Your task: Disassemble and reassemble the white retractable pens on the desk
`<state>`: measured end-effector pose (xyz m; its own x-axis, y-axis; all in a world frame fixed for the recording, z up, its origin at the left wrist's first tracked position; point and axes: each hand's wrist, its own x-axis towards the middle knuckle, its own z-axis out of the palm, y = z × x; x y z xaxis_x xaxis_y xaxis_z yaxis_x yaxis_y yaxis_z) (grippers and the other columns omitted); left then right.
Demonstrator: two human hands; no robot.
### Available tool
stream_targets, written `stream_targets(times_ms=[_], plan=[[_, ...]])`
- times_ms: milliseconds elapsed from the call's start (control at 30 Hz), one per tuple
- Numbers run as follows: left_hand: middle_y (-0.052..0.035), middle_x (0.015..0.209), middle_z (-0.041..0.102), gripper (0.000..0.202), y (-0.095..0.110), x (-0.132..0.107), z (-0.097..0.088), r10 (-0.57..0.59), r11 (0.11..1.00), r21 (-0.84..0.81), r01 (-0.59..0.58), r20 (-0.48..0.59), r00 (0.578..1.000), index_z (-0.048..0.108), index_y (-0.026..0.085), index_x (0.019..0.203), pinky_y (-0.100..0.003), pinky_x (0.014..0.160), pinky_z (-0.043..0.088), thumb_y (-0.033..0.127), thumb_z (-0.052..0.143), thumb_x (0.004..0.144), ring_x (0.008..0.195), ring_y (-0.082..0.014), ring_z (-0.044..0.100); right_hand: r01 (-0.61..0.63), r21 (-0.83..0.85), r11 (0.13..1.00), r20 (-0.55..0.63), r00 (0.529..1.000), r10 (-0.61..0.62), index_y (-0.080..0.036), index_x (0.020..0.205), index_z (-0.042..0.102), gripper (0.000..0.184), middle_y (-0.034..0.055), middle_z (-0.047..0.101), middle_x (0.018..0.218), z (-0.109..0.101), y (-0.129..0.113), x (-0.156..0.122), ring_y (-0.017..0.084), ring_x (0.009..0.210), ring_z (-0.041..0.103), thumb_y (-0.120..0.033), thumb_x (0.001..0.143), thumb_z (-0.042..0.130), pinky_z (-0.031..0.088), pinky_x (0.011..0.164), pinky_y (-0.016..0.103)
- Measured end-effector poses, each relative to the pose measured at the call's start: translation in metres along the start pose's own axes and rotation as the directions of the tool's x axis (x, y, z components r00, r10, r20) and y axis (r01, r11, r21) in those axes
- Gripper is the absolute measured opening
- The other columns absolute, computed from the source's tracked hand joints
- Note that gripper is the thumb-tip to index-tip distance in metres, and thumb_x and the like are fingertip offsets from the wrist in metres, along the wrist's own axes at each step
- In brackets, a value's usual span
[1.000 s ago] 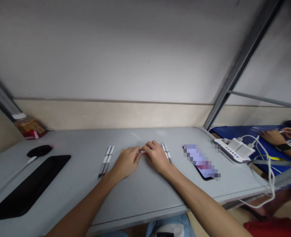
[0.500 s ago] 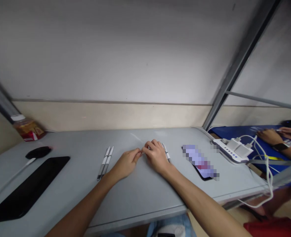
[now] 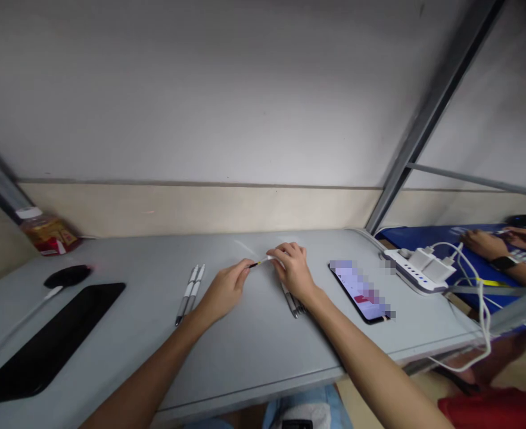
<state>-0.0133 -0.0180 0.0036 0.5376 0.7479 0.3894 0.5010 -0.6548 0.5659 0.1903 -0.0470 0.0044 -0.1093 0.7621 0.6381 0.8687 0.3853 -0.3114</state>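
Observation:
My left hand [image 3: 227,289] pinches the dark end of a thin pen refill [image 3: 254,264] between thumb and fingers. The refill runs to a white pen barrel [image 3: 270,258], which the fingers of my right hand [image 3: 292,271] grip. How far the refill sits in the barrel I cannot tell. Two white-and-grey pens [image 3: 190,296] lie side by side to the left of my left hand. More pens [image 3: 293,304] with grey grips lie partly hidden under my right hand and wrist.
A lit phone [image 3: 356,292] and a white power strip [image 3: 417,271] with chargers and cables are on the right. A black pad [image 3: 52,339], a black mouse-like object [image 3: 67,276] and a jar [image 3: 48,232] stand left. Another person's hands [image 3: 486,247] work at a blue table.
My hands have drawn apart, the left moving left and the right moving right. The refill and white barrel now show between them, and the pens under my right hand show their grips.

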Motion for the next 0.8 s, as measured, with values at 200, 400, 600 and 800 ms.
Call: stream_targets(times_ms=[200, 400, 600, 800], plan=[[-0.0043, 0.102, 0.069, 0.031, 0.000, 0.002, -0.002, -0.018, 0.999, 0.042, 0.018, -0.007, 1.000, 0.059, 0.022, 0.108, -0.029, 0.082, 0.048, 0.035, 0.034, 0.095, 0.091, -0.0186, 0.065, -0.115, 0.253, 0.960, -0.048, 0.990, 0.131, -0.019, 0.119, 0.059, 0.033, 0.0081, 0.062, 0.100, -0.007, 0.004, 0.008, 0.019, 0.095, 0.054, -0.024, 0.098, 0.033, 0.039, 0.084, 0.031], [-0.0039, 0.101, 0.069, 0.031, 0.000, 0.003, -0.001, -0.020, 0.998, 0.061, 0.020, -0.007, 1.000, 0.057, 0.022, 0.109, -0.029, 0.081, 0.047, 0.035, 0.033, 0.096, 0.091, -0.0185, 0.065, -0.134, 0.124, 0.983, 0.051, 0.990, 0.129, -0.023, 0.113, 0.061, 0.027, 0.0055, 0.063, 0.100, -0.008, 0.003, 0.004, 0.020, 0.097, 0.052, -0.022, 0.094, 0.041, 0.032, 0.086, 0.034], [-0.0046, 0.102, 0.069, 0.029, -0.001, 0.002, -0.001, -0.004, 0.997, 0.083, 0.002, 0.018, 1.000, 0.056, 0.023, 0.111, -0.030, 0.080, 0.047, 0.033, 0.033, 0.095, 0.092, -0.0198, 0.065, -0.078, 0.094, 0.993, 0.121, 0.990, 0.066, -0.019, 0.107, 0.057, 0.020, 0.0057, 0.065, 0.101, -0.007, 0.001, 0.002, 0.019, 0.093, 0.052, -0.019, 0.091, 0.045, 0.030, 0.086, 0.034], [-0.0057, 0.101, 0.069, 0.029, 0.002, 0.000, 0.001, 0.008, 0.992, 0.127, -0.012, 0.035, 0.999, 0.054, 0.021, 0.112, -0.031, 0.078, 0.046, 0.033, 0.032, 0.096, 0.088, -0.0198, 0.065, 0.059, 0.019, 0.998, 0.199, 0.978, -0.062, -0.021, 0.104, 0.059, 0.020, 0.0053, 0.063, 0.096, -0.009, -0.010, 0.000, 0.019, 0.092, 0.050, -0.020, 0.094, 0.043, 0.029, 0.083, 0.033]])
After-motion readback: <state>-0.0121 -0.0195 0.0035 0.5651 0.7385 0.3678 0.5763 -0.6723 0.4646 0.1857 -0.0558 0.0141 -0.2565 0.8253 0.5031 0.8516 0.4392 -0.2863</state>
